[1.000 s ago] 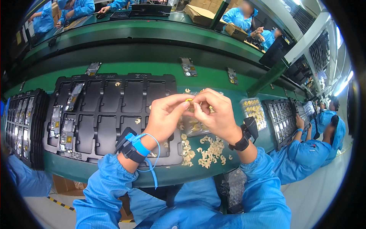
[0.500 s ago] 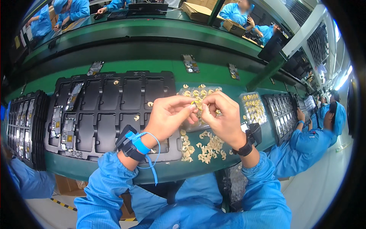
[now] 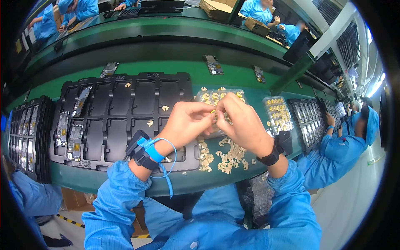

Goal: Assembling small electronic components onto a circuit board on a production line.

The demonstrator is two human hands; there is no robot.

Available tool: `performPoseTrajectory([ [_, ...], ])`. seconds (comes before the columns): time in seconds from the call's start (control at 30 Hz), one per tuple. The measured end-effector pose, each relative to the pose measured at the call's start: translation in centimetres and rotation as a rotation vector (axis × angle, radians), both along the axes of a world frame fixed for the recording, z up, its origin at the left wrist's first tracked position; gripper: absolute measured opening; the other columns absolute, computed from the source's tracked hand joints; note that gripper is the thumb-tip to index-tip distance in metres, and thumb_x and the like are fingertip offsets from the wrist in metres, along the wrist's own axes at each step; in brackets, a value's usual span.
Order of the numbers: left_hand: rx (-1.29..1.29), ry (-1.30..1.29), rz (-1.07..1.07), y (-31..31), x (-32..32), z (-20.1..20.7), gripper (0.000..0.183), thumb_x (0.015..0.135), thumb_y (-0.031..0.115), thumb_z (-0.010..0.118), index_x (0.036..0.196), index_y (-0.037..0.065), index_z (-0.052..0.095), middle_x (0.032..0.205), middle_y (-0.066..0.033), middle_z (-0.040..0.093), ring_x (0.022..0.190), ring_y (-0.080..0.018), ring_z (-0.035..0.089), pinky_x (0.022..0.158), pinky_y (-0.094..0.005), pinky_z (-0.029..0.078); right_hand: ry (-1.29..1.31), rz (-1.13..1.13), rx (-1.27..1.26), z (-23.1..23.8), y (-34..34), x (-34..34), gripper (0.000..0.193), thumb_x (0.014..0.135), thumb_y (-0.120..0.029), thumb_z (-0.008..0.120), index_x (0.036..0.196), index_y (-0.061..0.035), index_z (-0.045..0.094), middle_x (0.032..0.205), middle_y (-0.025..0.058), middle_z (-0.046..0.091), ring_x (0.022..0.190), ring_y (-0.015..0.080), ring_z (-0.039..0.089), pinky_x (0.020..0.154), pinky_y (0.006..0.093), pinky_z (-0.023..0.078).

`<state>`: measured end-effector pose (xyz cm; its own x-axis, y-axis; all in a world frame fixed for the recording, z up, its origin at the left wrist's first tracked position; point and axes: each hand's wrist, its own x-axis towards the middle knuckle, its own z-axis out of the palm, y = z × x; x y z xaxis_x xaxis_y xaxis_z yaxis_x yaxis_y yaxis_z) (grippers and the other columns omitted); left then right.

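My left hand point(image 3: 186, 124) and my right hand point(image 3: 239, 123) meet at the fingertips over the workbench, both closed in a pinch. Between them shows a small yellow part point(image 3: 213, 111), mostly covered by the fingers. Behind the hands lies a clear plastic tray point(image 3: 242, 98) holding small round yellow parts with cream curved pieces. Just below my right hand, a loose pile of cream C-shaped pieces point(image 3: 231, 156) is spread on the green mat. A blue wrist strap point(image 3: 153, 154) with a coiled cord circles my left wrist; a black band point(image 3: 268, 157) is on my right.
A black compartment tray point(image 3: 93, 139) at left holds several circuit boards point(image 3: 76, 141) and a few cream pieces. Stacked black trays point(image 3: 30, 139) stand far left, others point(image 3: 308, 123) at right. Another filled clear tray point(image 3: 278, 114) lies right of my hands. Co-workers in blue sit around.
The view has shifted slightly. My fingertips have drawn closer together around the small yellow part, covering more of it, and my right hand is more upright.
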<state>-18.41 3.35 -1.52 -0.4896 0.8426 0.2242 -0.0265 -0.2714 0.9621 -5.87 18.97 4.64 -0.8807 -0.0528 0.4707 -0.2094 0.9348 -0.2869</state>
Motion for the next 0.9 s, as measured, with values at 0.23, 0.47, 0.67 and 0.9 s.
performPoseTrajectory([
  [0.23, -0.013, -0.041, -0.107, 0.0, -0.2, -0.5, 0.019, 0.101, 0.004, 0.068, 0.113, -0.009, 0.074, 0.093, -0.0122, 0.077, 0.075, -0.0161, 0.074, 0.067, -0.0304, 0.062, -0.115, 0.022, -0.076, 0.5, 0.8, -0.4, 0.014, 0.097, -0.006, 0.064, 0.104, -0.0012, 0.053, 0.097, 0.0185, 0.059, 0.086, 0.0429, 0.063, 0.073, 0.0485, 0.051],
  [0.47, -0.025, -0.022, -0.033, 0.2, 0.0, -0.6, 0.020, 0.102, 0.004, 0.068, 0.117, -0.007, 0.075, 0.095, -0.0130, 0.078, 0.084, -0.0179, 0.076, 0.072, -0.0311, 0.062, -0.118, -0.053, -0.366, 1.6, 2.3, 2.8, 0.010, 0.102, -0.006, 0.063, 0.108, 0.0019, 0.062, 0.093, 0.0172, 0.065, 0.078, 0.0316, 0.064, 0.073, 0.0385, 0.052],
  [0.67, 0.103, 0.119, 0.094, 0.2, 0.3, 0.0, 0.022, 0.098, -0.002, 0.068, 0.119, -0.003, 0.078, 0.101, -0.0149, 0.079, 0.091, -0.0197, 0.077, 0.073, -0.0308, 0.062, -0.407, -0.049, -0.324, 1.4, 2.9, 7.1, 0.009, 0.094, -0.005, 0.075, 0.095, 0.0007, 0.068, 0.082, 0.0102, 0.071, 0.074, 0.0204, 0.072, 0.068, 0.0334, 0.056],
  [0.9, 0.353, 1.092, 0.403, -0.2, 0.7, 1.2, 0.031, 0.077, -0.009, 0.073, 0.106, 0.000, 0.079, 0.098, -0.0171, 0.077, 0.082, -0.0321, 0.077, 0.071, -0.0363, 0.063, -0.418, -0.056, -1.088, 1.7, 0.3, 5.4, 0.015, 0.102, -0.015, 0.074, 0.103, -0.0010, 0.069, 0.086, 0.0028, 0.072, 0.069, 0.0080, 0.067, 0.058, 0.0237, 0.051],
])
